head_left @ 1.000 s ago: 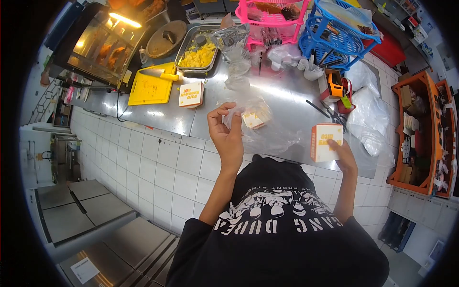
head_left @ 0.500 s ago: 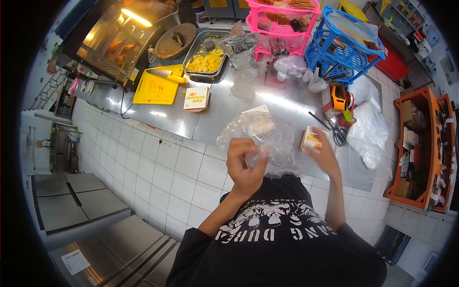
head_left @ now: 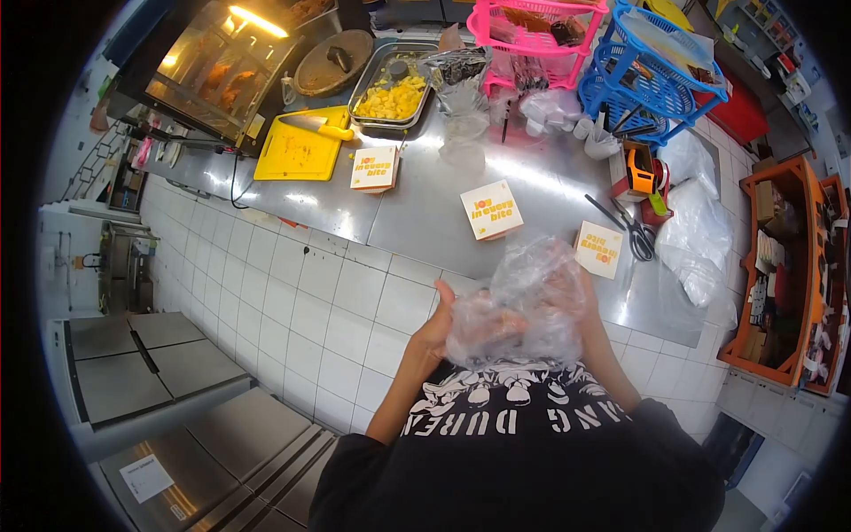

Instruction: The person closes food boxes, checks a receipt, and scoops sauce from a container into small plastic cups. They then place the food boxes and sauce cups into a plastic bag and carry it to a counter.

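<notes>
A crumpled clear plastic bag (head_left: pixel 532 293) is held up in front of my chest between both hands, above the table's near edge. My left hand (head_left: pixel 436 326) holds its left side, thumb raised and fingers showing blurred through the film. My right hand (head_left: pixel 574 297) holds the other side, mostly covered by the plastic. Just beyond the bag lies a white printed box (head_left: pixel 492 211) with orange lettering. A second printed box (head_left: pixel 599 249) lies close to my right hand. Another such box (head_left: pixel 374 168) sits farther left.
On the steel table (head_left: pixel 408 213) are a yellow cutting board (head_left: pixel 297 155) with a knife (head_left: pixel 332 131), a tray of yellow chunks (head_left: pixel 390 99), scissors (head_left: pixel 638 238) and plastic bags (head_left: pixel 696 235). Pink (head_left: pixel 532 35) and blue (head_left: pixel 656 75) basket racks stand behind. A heated display case (head_left: pixel 217 75) is at back left.
The bag has come toward my chest and bunched up, uncovering the middle box. My right hand has left the right box and now holds the bag; my left hand has lowered slightly.
</notes>
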Available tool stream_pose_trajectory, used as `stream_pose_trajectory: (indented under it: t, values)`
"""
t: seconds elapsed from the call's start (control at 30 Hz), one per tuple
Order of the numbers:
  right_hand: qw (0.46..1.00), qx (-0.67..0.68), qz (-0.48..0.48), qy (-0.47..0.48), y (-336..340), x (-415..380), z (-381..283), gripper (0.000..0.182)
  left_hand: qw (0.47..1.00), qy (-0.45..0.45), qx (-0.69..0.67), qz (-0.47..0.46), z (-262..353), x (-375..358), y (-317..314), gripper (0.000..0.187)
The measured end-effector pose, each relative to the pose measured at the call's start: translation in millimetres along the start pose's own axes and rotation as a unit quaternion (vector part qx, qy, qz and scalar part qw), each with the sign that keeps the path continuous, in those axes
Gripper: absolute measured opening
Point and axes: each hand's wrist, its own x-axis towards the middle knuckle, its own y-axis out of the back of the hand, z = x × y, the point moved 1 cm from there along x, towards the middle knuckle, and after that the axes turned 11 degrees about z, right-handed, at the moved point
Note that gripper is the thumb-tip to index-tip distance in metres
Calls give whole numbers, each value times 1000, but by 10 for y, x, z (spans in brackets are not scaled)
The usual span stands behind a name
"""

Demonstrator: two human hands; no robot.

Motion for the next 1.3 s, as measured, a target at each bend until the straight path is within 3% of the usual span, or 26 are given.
stream_pose_trajectory:
  t: [0.03,0.07,0.17,0.23,0.27,0.37,0.43,0.47,0.5,0.53,0.57,0.6,0.63,0.7,0.73,0.83,0.93,0.97,1.03,1.13,1.2,1.23,1.27,1.3]
  values:
    - [998,-17,55,15,-102,-100,-18,27,993,-27,-61,-97,19,-178,-148,66]
    - [999,8,47,12,-224,-166,-110,29,972,-54,-121,-194,56,-349,-302,66]
    - [990,-73,-123,0,-41,132,-271,30,827,-125,-288,-467,155,-734,-646,67]
    - [963,-26,-264,-49,-21,231,-345,29,752,-109,-166,-628,217,-684,-509,60]
    - [939,75,-322,-90,-119,177,-407,29,722,-68,13,-689,328,-481,-172,54]
    - [915,-51,-327,231,-398,-225,-708,23,793,71,285,-534,443,-359,107,48]
    - [866,30,-484,119,-631,-528,-940,22,844,112,392,-348,534,-110,249,52]
    - [828,32,-553,85,-696,-603,-974,23,798,91,481,-351,600,-136,229,50]
    - [772,-63,-632,-10,-797,-626,-960,24,742,65,570,-347,686,-163,183,48]
    - [691,-173,-697,-82,-885,-653,-948,26,679,38,653,-332,775,-200,133,47]
    - [553,-319,-725,-258,-1010,-688,-979,30,599,34,743,-295,859,-140,148,44]
    - [554,-384,-716,-183,-877,-580,-759,29,504,40,821,-263,944,-81,164,44]
    - [553,-441,-699,-106,-730,-429,-510,29,454,17,871,-186,1064,-67,108,45]
    - [478,-618,-615,-111,-890,-290,-470,25,348,-17,937,-34,1229,-86,42,48]
    - [438,-696,-557,-114,-925,-238,-452,24,233,-177,956,-13,1239,148,340,57]
    - [302,-856,-386,164,-642,56,-143,31,191,-270,938,101,1219,37,-44,63]
    - [318,-882,-326,120,-421,139,-6,43,285,-535,782,144,1185,117,-55,56]
    - [319,-882,-330,110,-492,86,-92,48,327,-540,758,163,1034,154,73,56]
    - [436,-809,-339,200,-1009,266,-628,45,376,-590,687,195,1116,496,245,57]
    - [595,-678,-409,141,-592,-200,-800,42,462,-644,582,180,802,364,301,41]
    - [818,-428,-372,101,-547,-41,-950,39,505,-668,522,161,874,317,248,32]
    - [882,-343,-285,150,-397,193,-905,40,535,-671,491,147,819,247,185,28]
    - [927,-251,-193,199,-288,455,-796,42,563,-676,457,132,792,201,124,24]
    - [881,-337,-129,306,-279,592,-695,45,576,-666,454,138,775,163,95,22]
